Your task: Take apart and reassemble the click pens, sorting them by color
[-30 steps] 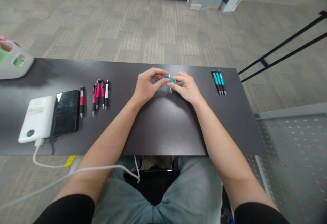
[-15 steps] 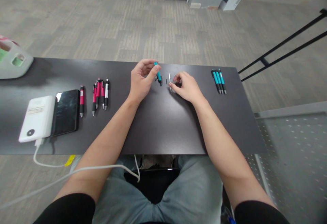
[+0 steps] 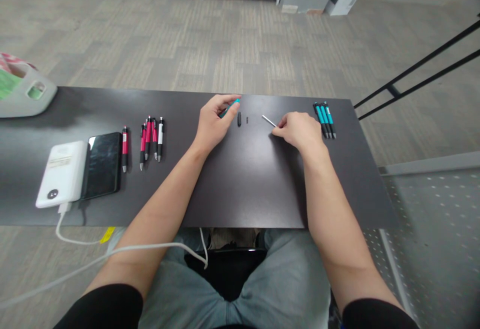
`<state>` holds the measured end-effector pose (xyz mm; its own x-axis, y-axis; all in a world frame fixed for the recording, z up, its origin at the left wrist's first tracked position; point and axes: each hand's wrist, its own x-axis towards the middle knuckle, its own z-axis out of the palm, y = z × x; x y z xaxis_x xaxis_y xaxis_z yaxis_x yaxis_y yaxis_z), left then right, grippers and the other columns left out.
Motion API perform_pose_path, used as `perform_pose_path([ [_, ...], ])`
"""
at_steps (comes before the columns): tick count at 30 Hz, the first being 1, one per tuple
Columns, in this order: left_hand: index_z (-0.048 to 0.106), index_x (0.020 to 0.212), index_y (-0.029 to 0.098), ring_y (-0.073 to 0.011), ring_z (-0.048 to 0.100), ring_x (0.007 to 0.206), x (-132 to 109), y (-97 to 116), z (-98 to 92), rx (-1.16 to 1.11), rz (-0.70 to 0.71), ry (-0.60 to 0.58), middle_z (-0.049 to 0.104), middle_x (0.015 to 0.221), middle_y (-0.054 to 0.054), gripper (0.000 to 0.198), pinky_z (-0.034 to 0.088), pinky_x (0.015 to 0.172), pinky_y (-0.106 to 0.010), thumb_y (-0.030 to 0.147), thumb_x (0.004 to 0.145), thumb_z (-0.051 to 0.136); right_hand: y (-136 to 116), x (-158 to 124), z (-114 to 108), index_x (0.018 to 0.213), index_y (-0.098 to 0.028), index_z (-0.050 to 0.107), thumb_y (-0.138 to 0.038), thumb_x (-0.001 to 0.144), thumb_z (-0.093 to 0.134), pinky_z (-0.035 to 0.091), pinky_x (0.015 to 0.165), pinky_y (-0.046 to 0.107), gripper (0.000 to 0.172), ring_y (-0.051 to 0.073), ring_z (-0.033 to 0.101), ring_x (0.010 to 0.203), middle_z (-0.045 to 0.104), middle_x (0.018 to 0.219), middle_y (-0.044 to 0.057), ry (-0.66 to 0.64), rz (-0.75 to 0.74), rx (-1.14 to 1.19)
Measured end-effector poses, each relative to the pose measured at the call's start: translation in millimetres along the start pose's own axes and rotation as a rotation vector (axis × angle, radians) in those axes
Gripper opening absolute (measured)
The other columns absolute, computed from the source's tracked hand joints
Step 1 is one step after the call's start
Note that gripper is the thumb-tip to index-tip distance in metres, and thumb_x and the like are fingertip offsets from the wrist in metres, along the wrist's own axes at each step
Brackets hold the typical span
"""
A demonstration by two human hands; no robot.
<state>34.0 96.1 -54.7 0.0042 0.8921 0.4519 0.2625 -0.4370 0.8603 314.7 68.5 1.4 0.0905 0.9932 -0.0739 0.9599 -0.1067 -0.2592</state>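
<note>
Between the thumb and fingers of my left hand (image 3: pixel 214 121) is a teal pen barrel (image 3: pixel 229 108), partly covered by the fingers. Just right of it, a short black pen part (image 3: pixel 239 119) lies on the dark table (image 3: pixel 240 184). A tiny dark piece (image 3: pixel 247 120), perhaps a spring, rests beside that. My right hand (image 3: pixel 300 130) pinches a thin pale pen refill (image 3: pixel 269 121) by its near end, and the refill points up and to the left. Several teal pens (image 3: pixel 325 120) lie side by side just beyond my right hand.
On the left lie several pink pens (image 3: pixel 148 139), a white pen (image 3: pixel 161 139) and a separate pink pen (image 3: pixel 125 149). A black phone (image 3: pixel 101 165) and a white power bank (image 3: pixel 61 174) with a cable are further left. A white basket (image 3: pixel 33 94) stands at the far left.
My right hand has moved right with the refill, which has turned from upright to slanted. My left hand has tilted the teal barrel, and the black part now shows on the table.
</note>
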Motion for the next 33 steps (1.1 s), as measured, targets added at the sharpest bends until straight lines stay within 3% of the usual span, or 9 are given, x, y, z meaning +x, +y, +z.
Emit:
perform_pose_path([
  [4,0.097,0.132,0.027,-0.0236,0.087,0.109,-0.5,-1.7,-0.3,0.03,0.019,-0.043,0.094,0.123,-0.008,0.026,0.069,0.106,-0.037,0.04,0.11,0.09,4.0,2.8,3.2,0.08,-0.028,0.085,-0.03,0.084,0.103,0.071,0.099,0.06,0.018,0.049,0.091,0.103,0.09,0.091,0.017,0.014,-0.055,0.107],
  [7,0.095,0.133,0.026,-0.0244,0.088,0.11,-2.0,-2.2,0.1,-0.002,-0.002,-0.072,0.096,0.124,-0.009,0.028,0.071,0.109,-0.038,0.032,0.106,0.091,6.9,7.0,5.7,0.086,-0.029,0.082,-0.029,0.087,0.097,0.071,0.1,0.053,0.015,0.04,0.089,0.098,0.089,0.092,0.012,0.018,-0.146,0.287],
  [14,0.092,0.117,0.027,-0.0269,0.092,0.108,-4.2,1.6,0.9,-0.029,0.0,-0.106,0.097,0.119,-0.009,0.014,0.074,0.11,-0.042,0.035,0.106,0.094,7.9,11.4,4.0,0.099,-0.028,0.082,-0.034,0.094,0.091,0.069,0.097,0.046,0.013,0.028,0.08,0.09,0.087,0.094,0.005,0.024,-0.352,0.691],
  [25,0.096,0.116,0.028,-0.0289,0.093,0.11,-5.3,5.7,-1.1,-0.007,0.011,-0.151,0.098,0.12,-0.008,0.015,0.075,0.11,-0.045,0.033,0.102,0.095,12.2,10.6,-3.5,0.096,-0.029,0.085,-0.045,0.092,0.098,0.069,0.093,0.046,0.021,0.029,0.079,0.094,0.087,0.095,0.006,0.067,-0.332,0.797],
  [29,0.098,0.114,0.029,-0.0294,0.093,0.109,-7.1,6.4,1.3,-0.019,0.043,-0.208,0.099,0.119,-0.008,0.015,0.075,0.11,-0.045,0.032,0.1,0.095,7.1,10.9,2.1,0.098,-0.029,0.087,-0.052,0.093,0.104,0.071,0.093,0.047,0.029,0.029,0.08,0.093,0.087,0.095,0.005,0.028,-0.342,0.804],
  [33,0.098,0.115,0.031,-0.0296,0.094,0.105,-9.4,7.6,5.3,-0.034,0.036,-0.25,0.1,0.114,-0.006,0.014,0.074,0.104,-0.044,0.037,0.102,0.097,-7.1,12.9,12.6,0.103,-0.03,0.087,-0.074,0.096,0.106,0.074,0.097,0.047,0.048,0.029,0.083,0.096,0.087,0.099,0.005,0.046,-0.363,1.013],
])
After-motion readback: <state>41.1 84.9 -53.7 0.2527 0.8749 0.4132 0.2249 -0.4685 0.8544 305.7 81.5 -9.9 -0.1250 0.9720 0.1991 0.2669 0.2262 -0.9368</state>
